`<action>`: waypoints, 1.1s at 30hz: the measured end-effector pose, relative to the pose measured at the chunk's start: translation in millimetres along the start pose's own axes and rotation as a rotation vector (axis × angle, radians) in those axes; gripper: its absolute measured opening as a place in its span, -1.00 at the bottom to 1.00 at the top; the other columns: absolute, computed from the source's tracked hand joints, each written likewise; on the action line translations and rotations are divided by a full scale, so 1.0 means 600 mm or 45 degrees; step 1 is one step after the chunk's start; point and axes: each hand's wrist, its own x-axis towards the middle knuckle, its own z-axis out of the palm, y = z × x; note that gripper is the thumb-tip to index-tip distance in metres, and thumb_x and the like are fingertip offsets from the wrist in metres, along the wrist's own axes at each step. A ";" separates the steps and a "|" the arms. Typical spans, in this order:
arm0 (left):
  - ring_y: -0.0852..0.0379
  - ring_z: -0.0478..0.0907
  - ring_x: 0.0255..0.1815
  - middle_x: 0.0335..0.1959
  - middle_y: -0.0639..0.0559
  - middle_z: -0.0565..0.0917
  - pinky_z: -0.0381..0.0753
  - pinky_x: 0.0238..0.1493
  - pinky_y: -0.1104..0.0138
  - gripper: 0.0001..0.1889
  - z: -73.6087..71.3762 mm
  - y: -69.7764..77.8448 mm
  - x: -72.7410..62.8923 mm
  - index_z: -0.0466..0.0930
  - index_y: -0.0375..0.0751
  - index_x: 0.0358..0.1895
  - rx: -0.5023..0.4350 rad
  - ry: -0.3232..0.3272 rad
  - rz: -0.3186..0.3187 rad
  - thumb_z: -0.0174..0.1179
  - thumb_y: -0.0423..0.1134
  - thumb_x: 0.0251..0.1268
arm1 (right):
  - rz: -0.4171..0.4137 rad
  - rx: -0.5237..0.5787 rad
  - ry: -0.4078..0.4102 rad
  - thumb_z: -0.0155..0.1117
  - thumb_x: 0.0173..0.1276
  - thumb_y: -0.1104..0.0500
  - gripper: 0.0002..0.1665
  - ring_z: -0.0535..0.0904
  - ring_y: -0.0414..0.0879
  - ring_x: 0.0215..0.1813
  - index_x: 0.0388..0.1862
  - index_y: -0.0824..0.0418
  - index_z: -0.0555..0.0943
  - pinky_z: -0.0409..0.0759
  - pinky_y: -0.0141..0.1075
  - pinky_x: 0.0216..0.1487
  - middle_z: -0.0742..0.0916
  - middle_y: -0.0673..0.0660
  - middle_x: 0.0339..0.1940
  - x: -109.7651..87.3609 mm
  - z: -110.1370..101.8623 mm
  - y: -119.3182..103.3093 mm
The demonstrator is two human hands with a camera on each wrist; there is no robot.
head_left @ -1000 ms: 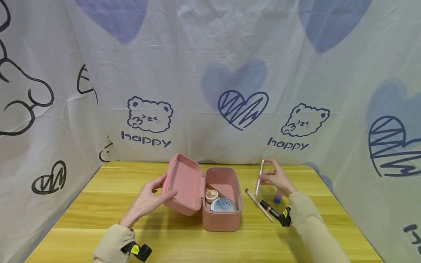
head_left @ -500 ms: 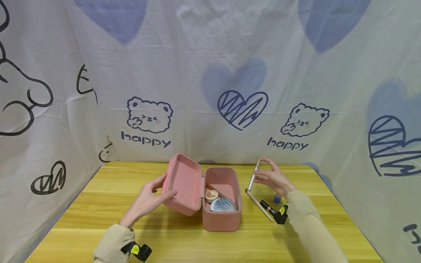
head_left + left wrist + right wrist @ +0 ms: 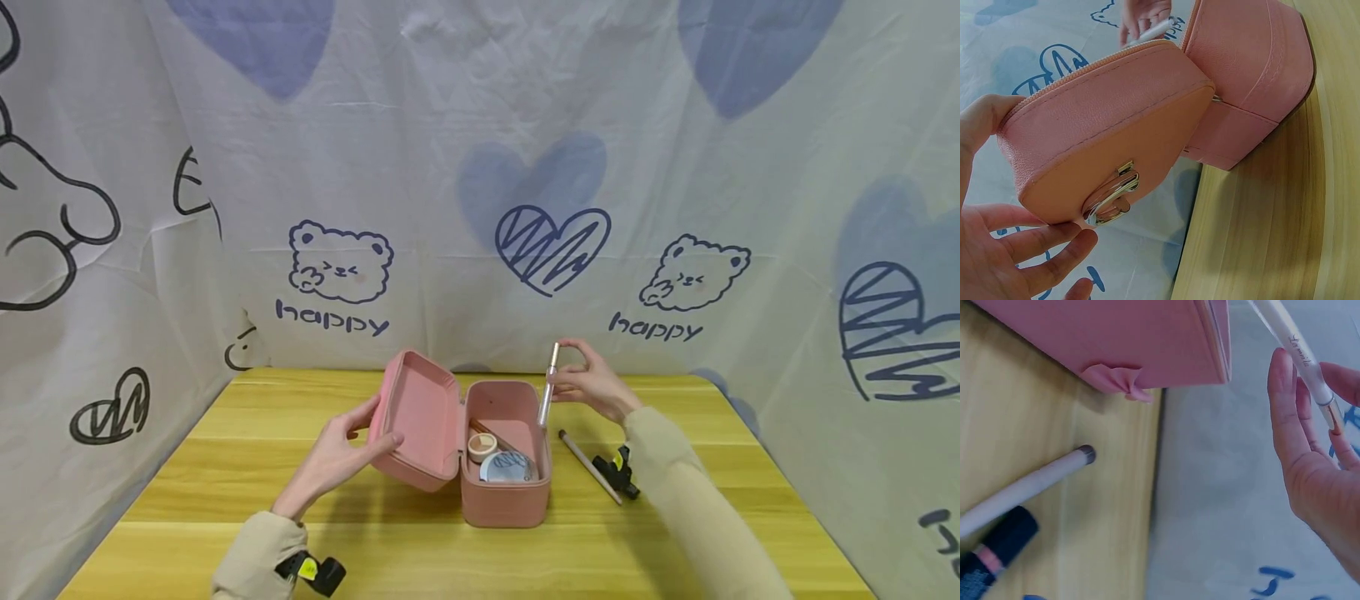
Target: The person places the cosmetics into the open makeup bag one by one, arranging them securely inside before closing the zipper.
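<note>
A pink makeup case (image 3: pixel 504 506) stands with its lid (image 3: pixel 423 421) swung out to the left. My left hand (image 3: pixel 337 458) holds that lid by its outer edge, thumb on the rim, fingers behind; the left wrist view shows a gold handle (image 3: pixel 1113 197) on its top. My right hand (image 3: pixel 596 390) pinches a slim pale cosmetic tube (image 3: pixel 1294 347) with a gold end and small lettering. The tube slants, its lower end at the case's right rim. Inside the case lie a round cream pot (image 3: pixel 482 447), a pale compact (image 3: pixel 504 469) and a brown stick (image 3: pixel 486 430).
Right of the case, a pale stick with a dark end (image 3: pixel 590 468) lies on the wooden table (image 3: pixel 390 550). A black tube with a pink band (image 3: pixel 1013 534) lies beside it. Behind hangs a printed cloth (image 3: pixel 442 292). A pink bow (image 3: pixel 1119 381) juts from the case's side.
My right hand has carried the cosmetic tube leftward and slightly up, from above the table to the case's right rim. The left hand and lid have stayed still.
</note>
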 end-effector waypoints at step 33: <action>-0.20 0.45 0.38 0.46 -0.24 0.44 0.56 0.16 0.15 -0.14 -0.001 -0.002 0.000 0.16 -0.20 0.57 0.008 0.003 0.008 0.32 0.01 0.29 | -0.208 -1.137 -0.359 0.27 0.30 0.48 -0.25 0.66 -0.05 -0.30 0.45 0.26 0.31 0.71 -0.28 -0.26 0.70 0.27 -0.29 0.064 0.079 -0.019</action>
